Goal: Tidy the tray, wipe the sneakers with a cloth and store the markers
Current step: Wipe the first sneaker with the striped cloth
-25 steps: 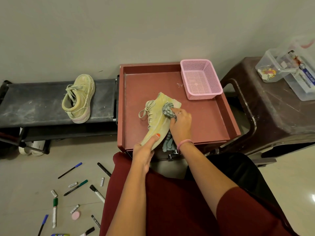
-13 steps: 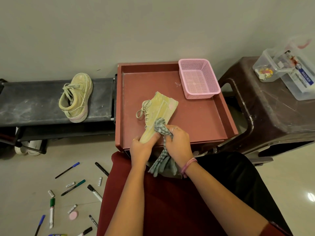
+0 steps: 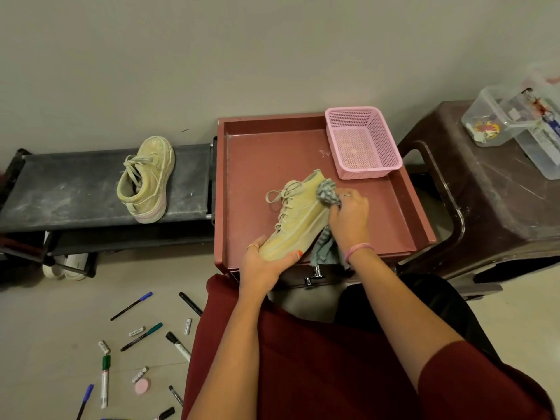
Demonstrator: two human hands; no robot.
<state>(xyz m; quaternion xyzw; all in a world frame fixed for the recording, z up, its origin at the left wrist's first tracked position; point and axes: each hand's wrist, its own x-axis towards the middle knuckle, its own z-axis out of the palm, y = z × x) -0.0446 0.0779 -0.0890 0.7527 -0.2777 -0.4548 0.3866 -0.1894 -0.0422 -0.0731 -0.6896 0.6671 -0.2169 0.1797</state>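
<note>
Plain grey wall [image 3: 242,56], pale tiled floor [image 3: 45,322] (perhaps marble), brown stool [image 3: 500,201].

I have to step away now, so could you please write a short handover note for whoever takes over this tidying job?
Left hand: grips the heel end of the sneaker, held tilted over the red tray.
Right hand: holds the cloth against the sneaker's side, near the toe.
Second sneaker: on the black bench, still looks dusty.
Pink basket: empty, in the tray's far right corner.
Markers: scattered on the floor.
Done: tray holds little else. Left: finish this sneaker, wipe the other, store the markers.
</note>
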